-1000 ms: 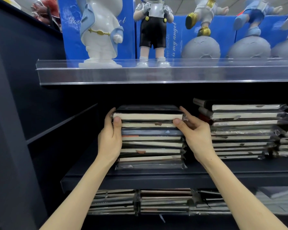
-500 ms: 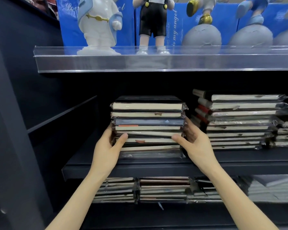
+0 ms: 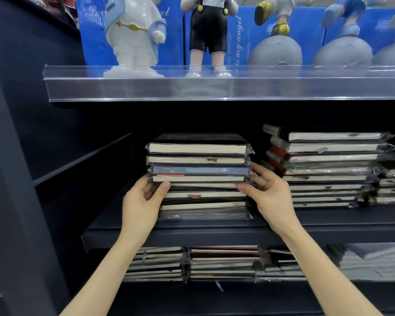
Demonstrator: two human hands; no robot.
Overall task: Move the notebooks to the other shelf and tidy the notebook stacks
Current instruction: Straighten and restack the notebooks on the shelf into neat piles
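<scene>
A stack of plastic-wrapped notebooks [image 3: 198, 169] stands on the dark middle shelf [image 3: 192, 236], page edges facing me. My left hand [image 3: 141, 201] grips its left side about halfway down, thumb on the front edge and fingers curled round the side. My right hand [image 3: 269, 192] grips the right side at the same height, thumb on the front, fingers behind the corner. The notebooks below my thumbs lie slightly askew. A second, taller stack of notebooks [image 3: 328, 169] sits to the right, its upper ones fanned out leftward.
A smaller pile [image 3: 392, 185] stands at the far right. More notebook stacks [image 3: 221, 263] fill the shelf below. Above, a clear-fronted shelf [image 3: 214, 87] carries figurines [image 3: 135, 37] and blue boxes. A dark side panel [image 3: 21, 156] closes the left.
Both hands slid down from the top notebook to the middle of the stack's sides. The view has shifted slightly downward.
</scene>
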